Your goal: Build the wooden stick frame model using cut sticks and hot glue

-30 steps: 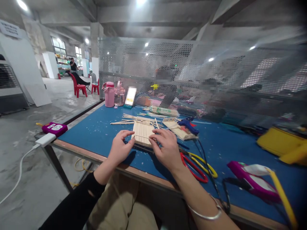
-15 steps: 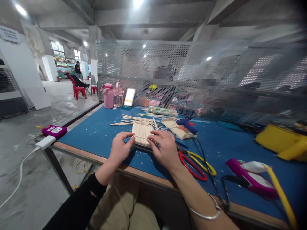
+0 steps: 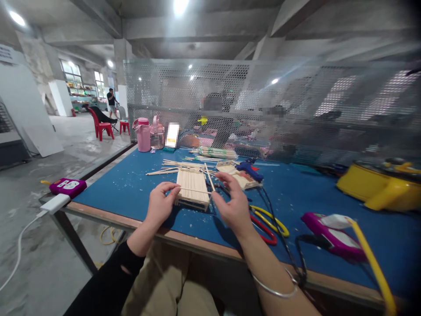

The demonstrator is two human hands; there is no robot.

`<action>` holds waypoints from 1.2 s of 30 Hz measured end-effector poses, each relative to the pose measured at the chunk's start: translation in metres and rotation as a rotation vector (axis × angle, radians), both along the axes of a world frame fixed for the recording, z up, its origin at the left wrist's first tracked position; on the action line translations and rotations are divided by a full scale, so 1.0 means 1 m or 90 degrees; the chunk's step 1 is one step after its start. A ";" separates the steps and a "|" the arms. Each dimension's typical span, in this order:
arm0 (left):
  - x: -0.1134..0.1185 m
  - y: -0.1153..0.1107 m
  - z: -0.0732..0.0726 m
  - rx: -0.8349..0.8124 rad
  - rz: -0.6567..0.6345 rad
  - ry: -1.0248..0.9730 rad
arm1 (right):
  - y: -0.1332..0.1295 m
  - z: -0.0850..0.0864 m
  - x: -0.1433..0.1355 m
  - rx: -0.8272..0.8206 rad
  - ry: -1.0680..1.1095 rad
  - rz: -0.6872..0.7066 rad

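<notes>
Here a thin pale wooden stick [image 3: 194,190] lies crosswise over a flat raft of pale wooden sticks [image 3: 192,187] near the blue surface's [image 3: 131,184] front edge, seemingly being lined up square. The left hand [image 3: 160,205] pinches one end and the right hand [image 3: 232,207] the other, palms angled inward, wrists low. Red-and-yellow-handled cutters [image 3: 268,224] lie just beside the right wrist.

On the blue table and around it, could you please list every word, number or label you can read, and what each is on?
"19" or "18", white figures on the magenta case at the table's left corner; the second digit is unclear.
Sign high on the white wall, far left: dark lettering, too small to read.
Carton beside the pink jug: its face is blurred, unreadable.
Nothing else carries readable text.
</notes>
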State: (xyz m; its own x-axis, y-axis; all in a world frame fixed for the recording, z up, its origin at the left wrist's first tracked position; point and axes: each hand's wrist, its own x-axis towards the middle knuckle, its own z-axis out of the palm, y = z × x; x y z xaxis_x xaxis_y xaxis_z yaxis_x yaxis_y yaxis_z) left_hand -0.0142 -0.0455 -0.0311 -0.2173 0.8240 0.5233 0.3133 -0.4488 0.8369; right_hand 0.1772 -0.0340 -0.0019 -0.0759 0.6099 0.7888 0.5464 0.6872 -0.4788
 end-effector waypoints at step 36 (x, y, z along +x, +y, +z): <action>-0.001 0.000 -0.001 -0.013 -0.004 -0.007 | -0.001 0.004 0.008 -0.412 0.073 0.124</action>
State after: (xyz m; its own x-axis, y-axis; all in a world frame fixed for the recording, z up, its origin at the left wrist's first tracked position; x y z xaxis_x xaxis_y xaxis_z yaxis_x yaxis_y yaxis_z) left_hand -0.0149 -0.0456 -0.0317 -0.2179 0.8356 0.5044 0.3006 -0.4342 0.8492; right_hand 0.1856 -0.0346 0.0020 -0.1694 0.9452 0.2792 0.3629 0.3232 -0.8740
